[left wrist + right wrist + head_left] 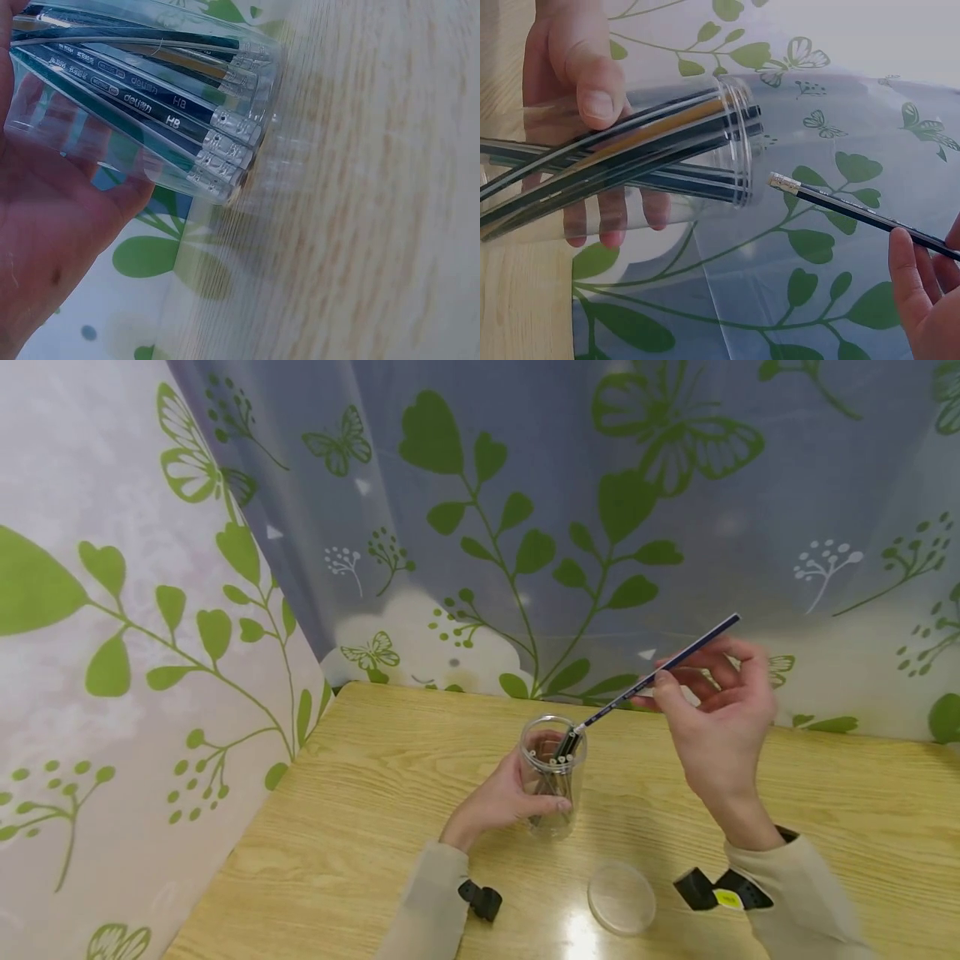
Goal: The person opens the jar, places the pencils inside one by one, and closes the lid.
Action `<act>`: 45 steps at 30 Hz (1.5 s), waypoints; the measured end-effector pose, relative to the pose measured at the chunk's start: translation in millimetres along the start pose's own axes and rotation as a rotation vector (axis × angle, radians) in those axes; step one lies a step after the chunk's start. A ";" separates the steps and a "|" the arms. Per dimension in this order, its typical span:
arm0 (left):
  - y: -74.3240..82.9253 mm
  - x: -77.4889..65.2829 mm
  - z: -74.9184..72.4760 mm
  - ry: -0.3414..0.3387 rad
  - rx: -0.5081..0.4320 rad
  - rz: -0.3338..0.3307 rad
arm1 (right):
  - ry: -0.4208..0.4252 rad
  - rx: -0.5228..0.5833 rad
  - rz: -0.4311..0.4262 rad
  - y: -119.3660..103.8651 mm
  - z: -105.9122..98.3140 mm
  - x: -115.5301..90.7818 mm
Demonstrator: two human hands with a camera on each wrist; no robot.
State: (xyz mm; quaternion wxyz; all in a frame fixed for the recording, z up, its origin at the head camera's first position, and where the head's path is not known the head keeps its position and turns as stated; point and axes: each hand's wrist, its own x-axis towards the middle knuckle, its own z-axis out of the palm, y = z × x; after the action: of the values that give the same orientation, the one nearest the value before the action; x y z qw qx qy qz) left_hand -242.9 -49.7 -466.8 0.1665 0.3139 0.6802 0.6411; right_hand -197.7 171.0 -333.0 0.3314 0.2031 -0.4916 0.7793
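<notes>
My left hand (501, 795) grips a clear plastic jar (576, 785) round its side. The jar stands open-topped and holds several dark pencils (150, 101), some printed "deli" and "HB"; in the right wrist view an orange-brown pencil (658, 129) shows among them. Thumb and fingers of my right hand (723, 714) pinch a dark blue pencil (693, 647) with a pale stripe. Its metal-banded eraser end (781, 181) points down at the jar's mouth, a small gap apart from the rim in the right wrist view. The pencil slants up to the right.
A round clear lid (621, 900) lies flat on the wooden table (337, 827), in front of the jar. Behind the table hangs a blue-grey curtain (480, 560) with green leaves and butterflies, and a pale patterned sheet (112, 710) runs along the left.
</notes>
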 end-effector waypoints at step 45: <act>1.4 -1.4 1.2 0.042 0.007 -0.076 | -0.075 -0.195 0.023 30.9 15.6 -16.8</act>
State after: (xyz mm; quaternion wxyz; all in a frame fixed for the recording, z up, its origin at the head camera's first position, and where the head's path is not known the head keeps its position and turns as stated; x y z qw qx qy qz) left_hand -240.8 -49.7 -465.9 0.1753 0.2751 0.6972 0.6384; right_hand -208.3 142.4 -356.5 0.3220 0.1933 -0.5796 0.7232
